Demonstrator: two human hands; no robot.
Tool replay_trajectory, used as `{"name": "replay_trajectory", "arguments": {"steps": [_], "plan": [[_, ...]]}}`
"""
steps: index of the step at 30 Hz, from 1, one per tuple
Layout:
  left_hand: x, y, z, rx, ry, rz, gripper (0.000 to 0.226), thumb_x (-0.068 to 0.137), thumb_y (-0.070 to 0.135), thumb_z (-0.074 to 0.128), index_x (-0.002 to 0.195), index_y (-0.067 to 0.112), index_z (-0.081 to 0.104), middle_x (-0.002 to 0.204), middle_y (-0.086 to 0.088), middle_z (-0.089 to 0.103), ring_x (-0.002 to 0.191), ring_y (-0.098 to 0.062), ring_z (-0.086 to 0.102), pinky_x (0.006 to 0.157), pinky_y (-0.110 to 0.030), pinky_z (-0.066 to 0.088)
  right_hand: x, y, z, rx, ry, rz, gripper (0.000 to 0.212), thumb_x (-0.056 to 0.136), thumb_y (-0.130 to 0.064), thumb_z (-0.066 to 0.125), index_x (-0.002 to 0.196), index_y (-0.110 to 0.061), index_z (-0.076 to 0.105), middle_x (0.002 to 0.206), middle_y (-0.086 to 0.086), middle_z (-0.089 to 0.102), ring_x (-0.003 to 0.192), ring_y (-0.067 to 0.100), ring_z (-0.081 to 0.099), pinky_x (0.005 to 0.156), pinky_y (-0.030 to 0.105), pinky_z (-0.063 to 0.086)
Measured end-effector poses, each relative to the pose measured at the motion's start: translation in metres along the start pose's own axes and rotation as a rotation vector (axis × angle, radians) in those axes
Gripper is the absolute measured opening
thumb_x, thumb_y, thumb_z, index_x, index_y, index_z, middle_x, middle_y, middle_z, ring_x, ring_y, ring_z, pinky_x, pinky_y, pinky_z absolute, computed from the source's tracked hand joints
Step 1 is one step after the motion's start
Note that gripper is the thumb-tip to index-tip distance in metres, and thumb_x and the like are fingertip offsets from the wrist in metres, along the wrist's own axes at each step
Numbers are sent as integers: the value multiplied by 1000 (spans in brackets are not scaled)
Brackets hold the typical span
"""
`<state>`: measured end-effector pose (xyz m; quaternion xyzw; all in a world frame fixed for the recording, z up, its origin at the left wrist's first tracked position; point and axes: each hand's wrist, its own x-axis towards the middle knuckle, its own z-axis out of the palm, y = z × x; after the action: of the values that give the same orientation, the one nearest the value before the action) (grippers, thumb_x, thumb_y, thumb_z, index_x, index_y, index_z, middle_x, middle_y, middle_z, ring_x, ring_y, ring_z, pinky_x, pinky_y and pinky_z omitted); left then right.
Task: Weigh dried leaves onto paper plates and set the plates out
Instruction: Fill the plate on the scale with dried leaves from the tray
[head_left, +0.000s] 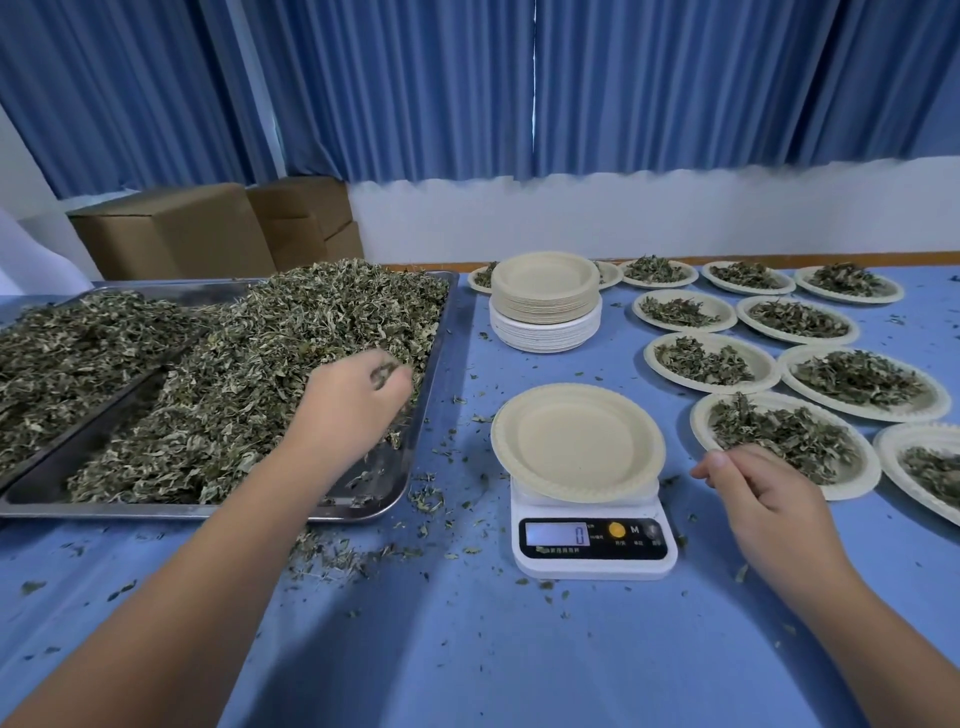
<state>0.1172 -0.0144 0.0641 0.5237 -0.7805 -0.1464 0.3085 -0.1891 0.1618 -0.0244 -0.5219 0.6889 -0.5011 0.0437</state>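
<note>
Head view, near to far. Blue cloth-covered table (467, 649) is seen littered with leaf crumbs along its near edge. Small white digital kitchen scale (592, 545) is set near the table's middle, display reading 0; an empty beige round paper plate (576, 441) is resting on its platform. Right hand (769, 499) is held just right of the scale, fingers loosely curled, nothing gripped, thumb close to the nearest filled plate (784, 441). Left hand (358, 405) is pushed into the pile of grey-green dried leaves (260, 374) in the large steel tray (384, 483) at the table's left side, fingers closed around a pinch of leaves.

Leaves are judged very light, brittle and loose; a cupped handful from the pile top should be taken, with some shedding expected. Plates are judged thin and bendy, best lifted by opposite rims.

Further back, a stack of beige and white paper plates (545, 306) is placed mid-table, and filled plates are laid out toward the far right corner. Some plates are cut off at the right edge; one is half hidden behind the stack. Scale button labels cannot be read. Cardboard boxes (176, 234) are seen beyond.
</note>
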Motion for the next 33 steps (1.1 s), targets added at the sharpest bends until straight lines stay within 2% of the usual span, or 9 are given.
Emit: {"name": "replay_trajectory", "arguments": {"steps": [5,11,15,18,21,23,27,31,33], "plan": [[7,67,21,-184,5,175,19,94,32,53,85,24,67,69,6,66,49,-3,51,44,-22,43,0,2,1,7,8,9,30,98,-26,47,74,-31,65,82,-5,62,80,5,57,64,11,38],[8,113,76,-199,-123,231,22,95,37,51,85,19,61,68,6,59,70,-19,58,57,-30,44,1,4,2,4,8,37,31,97,-28,48,71,-31,65,80,-8,63,84,0,57,68,9,39],[-1,110,103,6,-331,304,33,96,48,47,115,23,57,110,-1,62,100,-24,57,80,-38,49,2,8,0,-27,-4,32,34,97,-23,51,63,-23,58,65,-4,56,67,8,53,56,14,35],[-7,105,108,138,-448,376,55,93,59,45,140,31,41,136,3,53,123,-20,48,94,-40,43,2,11,1,-37,-52,65,33,96,-25,53,66,-11,55,51,-8,43,48,8,39,45,17,28],[-12,101,102,126,-483,444,65,93,63,42,149,35,27,153,8,36,138,-16,34,111,-45,27,3,13,0,-53,-61,77,33,96,-23,54,69,-3,54,49,-6,37,46,8,35,44,20,26],[-15,96,93,46,-436,463,64,93,63,41,149,34,29,154,11,33,138,-12,33,112,-43,25,4,13,0,-64,-65,83,33,95,-23,55,70,-1,54,49,-6,37,46,9,35,44,20,26],[-15,70,69,-8,-267,359,51,96,57,39,141,33,43,143,11,45,125,-12,47,103,-37,36,4,12,0,-69,-94,101,33,96,-24,54,69,-3,55,48,-6,40,44,8,37,43,18,28],[-17,27,45,109,-82,172,32,97,42,46,122,29,59,124,7,56,105,-15,58,91,-36,48,4,11,0,-93,-111,104,34,95,-26,53,69,-5,56,52,-1,44,45,8,40,47,25,30],[-20,7,33,285,9,68,30,96,40,45,118,28,61,118,4,59,95,-18,60,81,-35,52,4,10,1,-92,-124,114,34,96,-25,53,67,-8,56,56,4,48,45,8,40,49,29,31]]}}
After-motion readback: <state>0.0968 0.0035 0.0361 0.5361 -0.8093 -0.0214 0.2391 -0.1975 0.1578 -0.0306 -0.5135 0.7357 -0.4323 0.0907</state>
